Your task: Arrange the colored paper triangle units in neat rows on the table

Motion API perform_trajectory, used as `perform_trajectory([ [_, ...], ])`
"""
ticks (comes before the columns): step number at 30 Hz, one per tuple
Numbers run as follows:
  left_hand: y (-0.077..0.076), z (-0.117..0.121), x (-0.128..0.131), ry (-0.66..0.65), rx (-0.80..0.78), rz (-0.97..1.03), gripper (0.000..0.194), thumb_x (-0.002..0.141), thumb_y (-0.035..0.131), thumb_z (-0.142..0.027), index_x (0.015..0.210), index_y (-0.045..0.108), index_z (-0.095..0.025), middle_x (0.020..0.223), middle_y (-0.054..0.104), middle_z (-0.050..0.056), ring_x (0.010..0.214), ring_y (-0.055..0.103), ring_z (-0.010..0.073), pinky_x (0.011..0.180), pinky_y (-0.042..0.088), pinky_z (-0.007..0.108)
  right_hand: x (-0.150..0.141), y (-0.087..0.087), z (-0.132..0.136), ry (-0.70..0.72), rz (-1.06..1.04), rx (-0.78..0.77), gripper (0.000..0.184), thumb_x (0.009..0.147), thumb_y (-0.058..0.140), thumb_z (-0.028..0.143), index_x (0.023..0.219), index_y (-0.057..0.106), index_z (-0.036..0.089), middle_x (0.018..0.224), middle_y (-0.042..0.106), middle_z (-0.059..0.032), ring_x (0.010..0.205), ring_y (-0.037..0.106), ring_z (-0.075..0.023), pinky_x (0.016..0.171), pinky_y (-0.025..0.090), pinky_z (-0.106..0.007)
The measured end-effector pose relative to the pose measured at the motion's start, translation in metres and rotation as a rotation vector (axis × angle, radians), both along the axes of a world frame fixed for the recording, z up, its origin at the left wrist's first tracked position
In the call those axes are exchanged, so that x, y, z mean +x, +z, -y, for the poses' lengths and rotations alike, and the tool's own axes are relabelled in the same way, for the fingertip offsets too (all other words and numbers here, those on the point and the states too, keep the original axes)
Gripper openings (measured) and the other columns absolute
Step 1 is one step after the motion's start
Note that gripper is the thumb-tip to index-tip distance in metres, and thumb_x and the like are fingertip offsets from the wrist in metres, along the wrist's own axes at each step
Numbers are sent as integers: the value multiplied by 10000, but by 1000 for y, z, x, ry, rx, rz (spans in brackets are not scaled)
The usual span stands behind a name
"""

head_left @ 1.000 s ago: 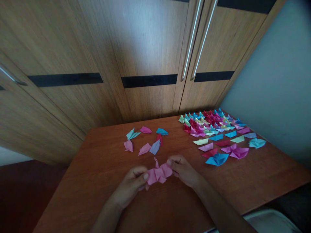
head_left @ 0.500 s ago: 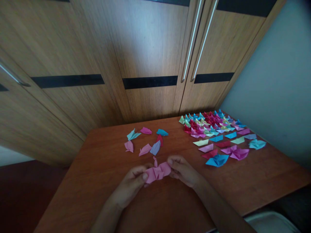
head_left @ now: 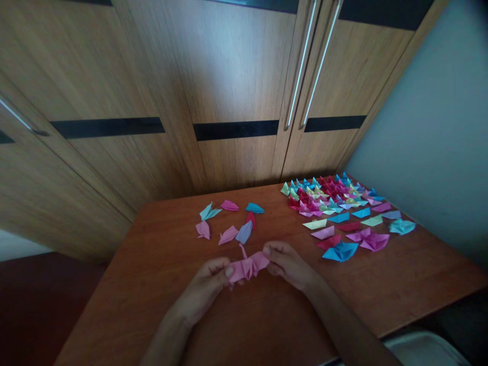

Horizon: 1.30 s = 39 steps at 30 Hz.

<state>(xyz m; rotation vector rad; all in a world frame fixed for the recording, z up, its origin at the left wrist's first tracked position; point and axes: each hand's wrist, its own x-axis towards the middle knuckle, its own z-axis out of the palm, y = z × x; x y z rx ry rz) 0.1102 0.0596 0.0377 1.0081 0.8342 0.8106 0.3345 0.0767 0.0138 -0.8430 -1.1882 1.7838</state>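
Note:
A pink folded paper piece [head_left: 248, 265] is stretched between my two hands just above the brown wooden table [head_left: 152, 305]. My left hand [head_left: 208, 287] pinches its left end with thumb and fingers closed. My right hand [head_left: 285, 263] grips its right end the same way. A thin pink point sticks up from the paper's middle. Just beyond the hands lie several small folded paper shapes [head_left: 229, 218] in pink, blue, teal and red.
A dense spread of coloured folded paper figures [head_left: 335, 203] covers the table's far right corner, near a grey wall. Wooden cabinet doors with long metal handles [head_left: 305, 66] stand right behind the table. A white chair edge [head_left: 423, 345] shows at lower right.
Both hands have lifted the pink paper slightly and pulled it flatter and narrower. The rest of the table is unchanged.

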Motion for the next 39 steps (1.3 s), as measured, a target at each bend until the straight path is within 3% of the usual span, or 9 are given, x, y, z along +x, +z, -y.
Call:
perform_trajectory([
  [5, 1, 0, 0, 5, -14, -25, 271, 756, 712, -413, 692, 662, -154, 694, 662, 29, 664, 540, 137, 630, 391, 234, -2, 1, -2, -85, 108, 29, 424, 823, 605, 519, 620, 455, 179, 483, 356, 84, 438, 262, -52, 440, 163, -219],
  [11, 1, -6, 3, 18, 112, -278, 284, 814, 625, -427, 738, 666, -157, 716, 632, 15, 681, 511, 139, 640, 369, 233, -7, 2, -7, -209, 321, 151, 458, 866, 506, 562, 613, 468, 182, 474, 398, 68, 450, 335, -70, 463, 237, -219],
  [16, 1, -8, 8, 60, 205, -452, 355, 823, 573, -478, 654, 617, -169, 624, 534, -22, 624, 459, 136, 599, 337, 229, -3, 3, -7, -576, 375, 261, 337, 883, 510, 508, 830, 581, 182, 518, 427, 59, 483, 403, -99, 479, 296, -227],
  [18, 2, -7, 10, 72, 237, -462, 370, 834, 551, -482, 640, 612, -173, 614, 522, -24, 611, 447, 134, 593, 333, 229, -2, 4, 1, -654, 429, 320, 290, 892, 516, 464, 873, 601, 187, 563, 475, 40, 506, 436, -107, 487, 315, -231],
  [24, 6, -6, 13, 86, 275, -436, 359, 811, 582, -481, 632, 628, -173, 626, 562, -12, 615, 462, 143, 597, 349, 226, -17, 3, 36, -372, 624, 553, 246, 816, 644, 326, 1046, 636, 238, 765, 646, -2, 645, 560, -138, 597, 405, -242],
  [27, 8, -4, 16, 38, 255, -419, 364, 834, 557, -485, 662, 641, -175, 656, 587, -4, 643, 486, 149, 620, 363, 228, -25, 1, 39, -432, 714, 580, 110, 852, 587, 267, 930, 654, 230, 769, 652, -12, 667, 566, -145, 616, 402, -248],
  [30, 7, -2, 17, -25, 236, -405, 330, 815, 592, -477, 687, 641, -176, 676, 585, -11, 654, 488, 148, 632, 366, 231, -26, 1, 37, -504, 754, 598, 130, 877, 546, 248, 811, 653, 215, 754, 653, -24, 672, 566, -150, 624, 396, -254],
  [35, 2, -4, 14, -156, 224, -378, 272, 799, 632, -446, 757, 637, -177, 745, 610, -2, 740, 539, 170, 680, 395, 245, -7, 10, 44, -706, 744, 574, 122, 868, 584, 275, 837, 690, 224, 754, 679, -32, 635, 575, -150, 587, 410, -248],
  [39, -2, -7, 12, -194, 249, -435, 267, 822, 608, -442, 846, 675, -184, 839, 660, 29, 852, 580, 209, 769, 421, 280, 40, 22, 65, -980, 775, 562, 114, 820, 650, 306, 862, 711, 219, 784, 704, -45, 640, 605, -167, 590, 447, -255],
])
